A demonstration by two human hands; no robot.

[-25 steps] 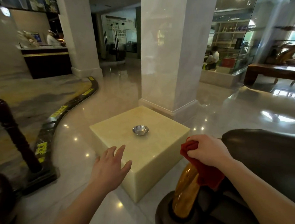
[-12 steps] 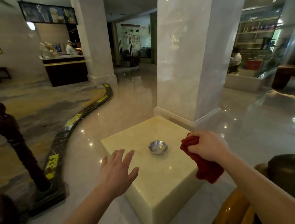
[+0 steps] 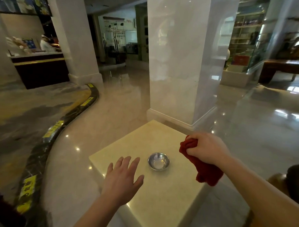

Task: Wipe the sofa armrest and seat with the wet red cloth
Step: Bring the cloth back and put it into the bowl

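Red cloth (image 3: 204, 165) bunched in clenched fingers (image 3: 190, 150) of right hand (image 3: 207, 148), hanging just right of the steel bowl (image 3: 158, 161) on the stone worktop (image 3: 126, 146). Left hand (image 3: 122, 180) nearer the bowl, spread, grasping nothing. Since before: cloth lifted off sofa armrest (image 3: 279, 182), now far right of the bowl.

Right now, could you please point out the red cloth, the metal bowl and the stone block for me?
red cloth (image 3: 207, 170): head view, on the hanging fold below the right hand.
metal bowl (image 3: 158, 161): head view, on the middle of its inside.
stone block (image 3: 162, 199): head view, on the bare top near its front.
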